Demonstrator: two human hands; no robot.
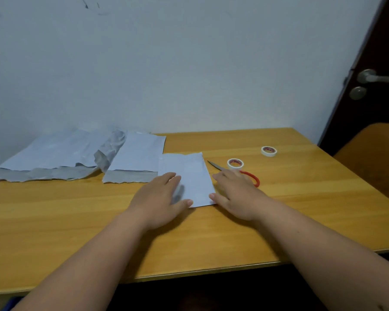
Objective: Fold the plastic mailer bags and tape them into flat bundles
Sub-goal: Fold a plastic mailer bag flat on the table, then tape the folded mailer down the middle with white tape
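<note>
White plastic is under your hands: the folded mailer bag (189, 176) lies flat on the wooden desk (279, 209), and everything else can be placed from it. Your left hand (162, 198) lies flat on the bag's left part, fingers straight and together, thumb along its near edge. Your right hand (234, 194) rests on the desk at the bag's right edge, fingers relaxed and straight, thumb touching the near right corner; neither hand grips anything. Just right of the bag, partly hidden behind your right hand, lie the scissors (216, 166) with a red handle, blades pointing away from you. Beside the blades, a little farther right of the bag, stands a roll of white tape (235, 163), and a second tape roll (269, 151) sits well beyond it, farther right and back. Left of the bag, touching its far left corner, an unfolded mailer bag (137, 153) lies with its grey torn edge toward you, and more crumpled bags (54, 158) spread out farther left against the wall (189, 63).
</note>
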